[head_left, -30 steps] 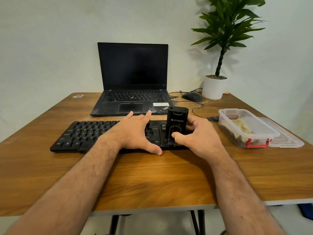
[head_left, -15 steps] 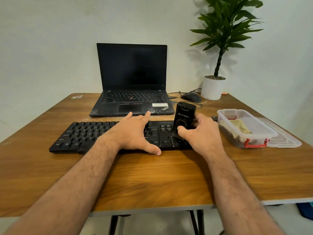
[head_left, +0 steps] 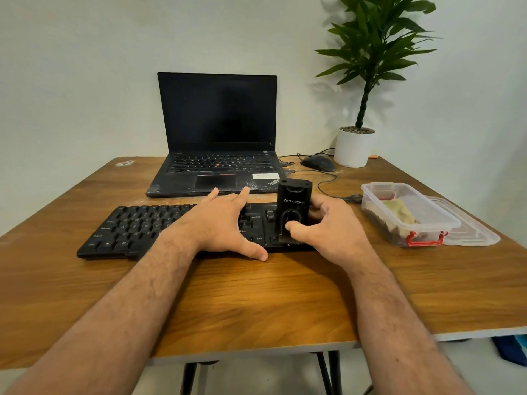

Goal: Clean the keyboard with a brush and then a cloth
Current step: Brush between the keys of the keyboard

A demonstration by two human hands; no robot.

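Observation:
A black keyboard lies across the wooden table. My left hand rests flat on its middle, fingers spread, thumb at the front edge. My right hand grips an upright black brush block with white lettering. Its bristles touch the keys on the keyboard's right part, near the front edge. A beige cloth lies inside a clear plastic box to the right of the keyboard.
An open black laptop stands behind the keyboard. A black mouse with its cable and a white potted plant sit at the back right. The box's lid lies beside the box.
My right hand has moved the brush back to the left and toward the keyboard's front edge, after sweeping right and away half a second ago. My left hand stays put.

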